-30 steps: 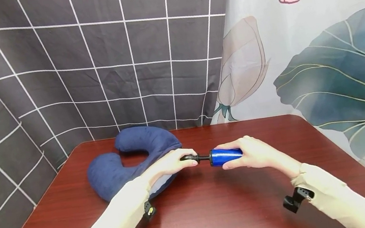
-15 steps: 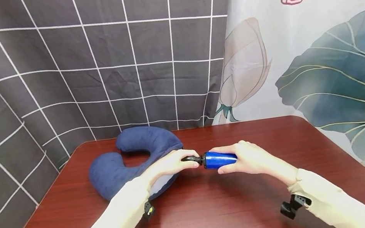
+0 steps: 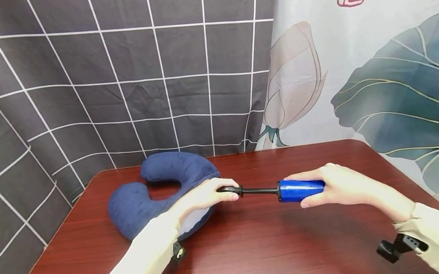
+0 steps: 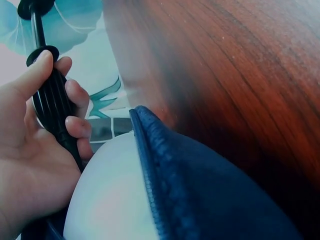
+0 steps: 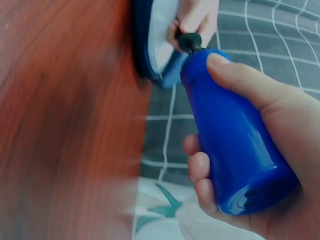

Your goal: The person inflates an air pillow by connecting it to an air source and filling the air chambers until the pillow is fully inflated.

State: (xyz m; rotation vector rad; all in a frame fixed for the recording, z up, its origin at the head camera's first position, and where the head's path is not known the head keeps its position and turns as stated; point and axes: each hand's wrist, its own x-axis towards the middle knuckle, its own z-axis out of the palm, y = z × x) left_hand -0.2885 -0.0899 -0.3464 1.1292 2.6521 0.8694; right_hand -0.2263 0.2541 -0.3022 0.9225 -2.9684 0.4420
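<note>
A hand pump with a blue barrel (image 3: pixel 301 189) is held level above the table by both hands. My left hand (image 3: pixel 204 194) grips its black ribbed handle (image 4: pixel 52 102) with curled fingers. The right hand (image 3: pixel 342 185) wraps round the barrel, thumb along one side in the right wrist view. Between handle and barrel a long stretch of black rod (image 3: pixel 260 190) shows. Beneath the left hand and forearm lies a navy U-shaped neck pillow (image 3: pixel 130 210). Its zip (image 4: pixel 146 170) stands open along a white inner part (image 4: pixel 107 185). Whether the pump's far end touches the pillow is hidden.
The red-brown wooden table (image 3: pixel 253 258) carries the pillow on its left half. Behind it hangs a dark grey curtain (image 3: pixel 138 97) with a white grid. A pale curtain (image 3: pixel 393 56) with large leaf prints hangs at the right.
The right hand first slid the barrel left until the rod nearly vanished, then drew it right, baring a long rod. The left hand on the handle stayed almost still.
</note>
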